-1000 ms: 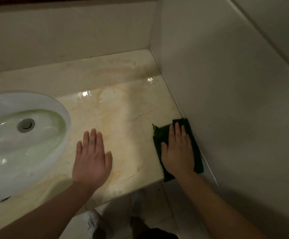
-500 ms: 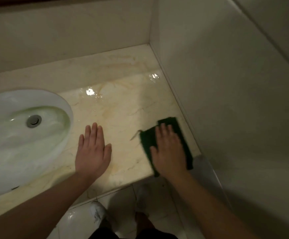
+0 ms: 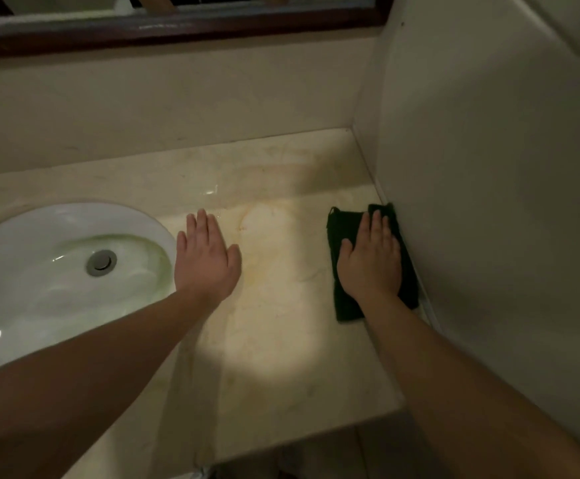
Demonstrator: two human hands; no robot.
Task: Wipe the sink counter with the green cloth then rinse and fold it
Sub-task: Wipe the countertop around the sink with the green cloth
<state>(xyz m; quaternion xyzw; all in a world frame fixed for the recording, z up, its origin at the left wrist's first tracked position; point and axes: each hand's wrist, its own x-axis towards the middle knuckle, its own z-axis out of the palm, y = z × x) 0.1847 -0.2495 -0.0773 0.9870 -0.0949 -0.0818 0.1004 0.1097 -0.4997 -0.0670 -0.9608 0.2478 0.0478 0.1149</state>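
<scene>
A dark green cloth lies flat on the beige marble counter, tight against the right wall. My right hand presses flat on top of it, fingers together and pointing away from me; it hides the cloth's middle. My left hand rests palm down on the bare counter beside the rim of the white oval sink, fingers spread slightly, holding nothing. The sink's metal drain shows in the basin.
The right wall meets the counter directly beside the cloth. A low backsplash runs behind, with a dark mirror frame above it. The counter's front edge drops to the floor. Wet glints lie near the back.
My right hand has slid the cloth from the front edge back along the right wall, farther from me. The view tilted up and forward; my left hand stays beside the sink.
</scene>
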